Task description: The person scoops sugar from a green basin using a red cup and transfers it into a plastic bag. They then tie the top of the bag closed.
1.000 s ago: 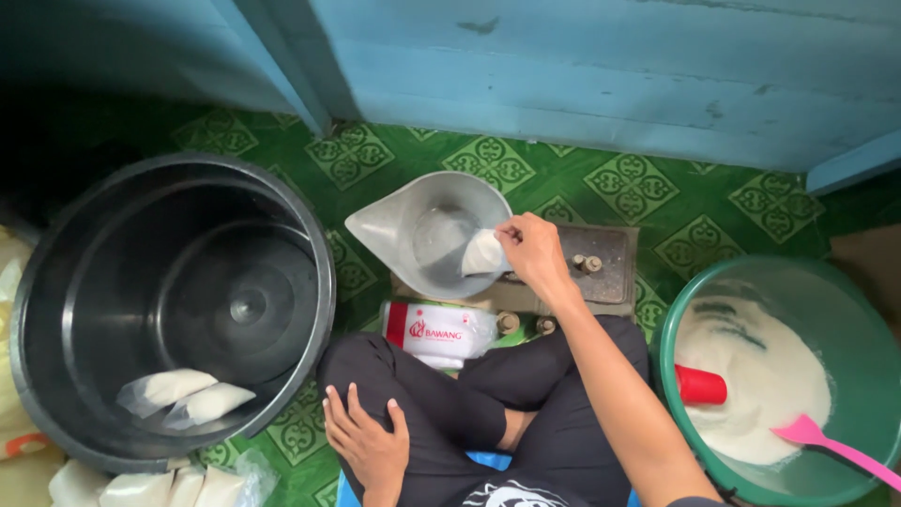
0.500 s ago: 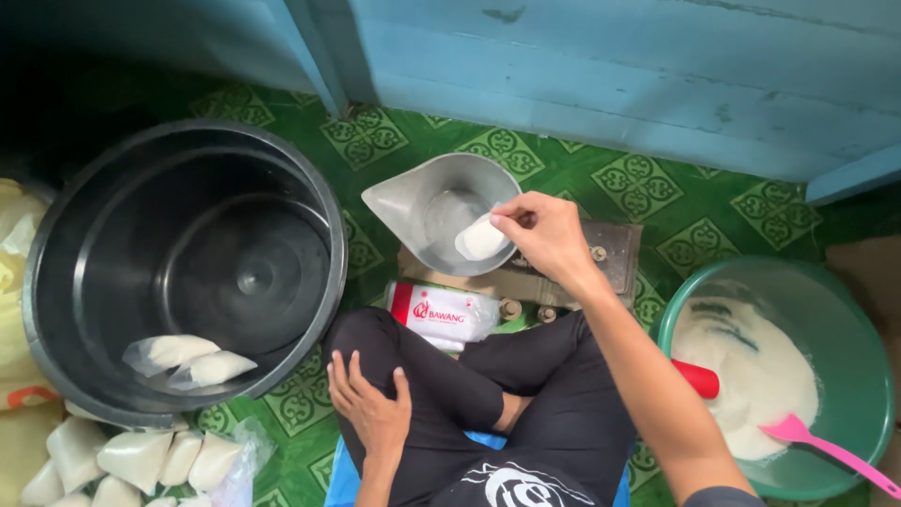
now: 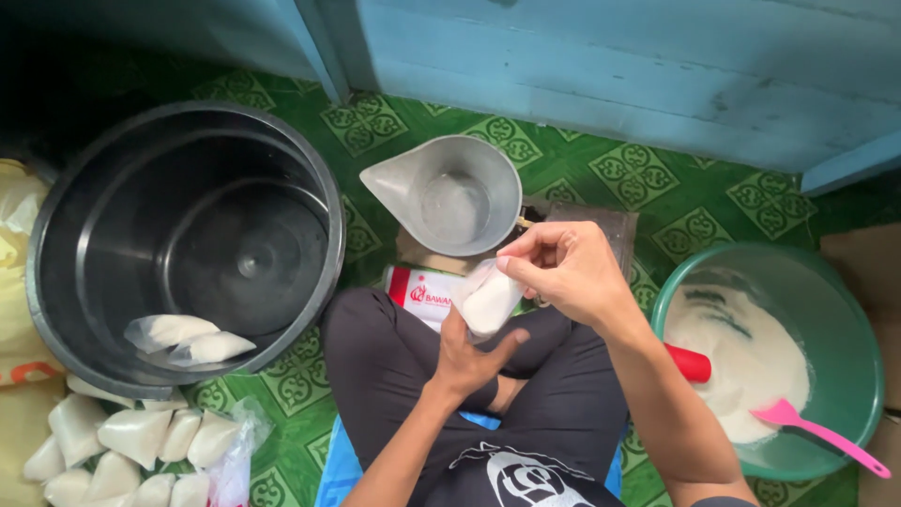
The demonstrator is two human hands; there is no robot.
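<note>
Small clear bag (image 3: 490, 300) of white powder, held over the lap: soft, light, likely slippery and easily spilled; right hand (image 3: 572, 272) fingers pinch its open top, left hand (image 3: 469, 352) fingers cup it below.

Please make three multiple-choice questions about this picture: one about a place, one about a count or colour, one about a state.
1. Where is the pink scoop?
A. in the green basin
B. in the black tub
C. on the lap

2. How many filled bags lie in the black tub?
A. none
B. two
C. five

3. What is inside the grey jug?
A. almost nothing
B. heaped white powder
C. a red cup

Answers: 1 A, it leans on the basin rim; 2 B, two bags lie there; 3 A, only a thin white film shows.
</note>
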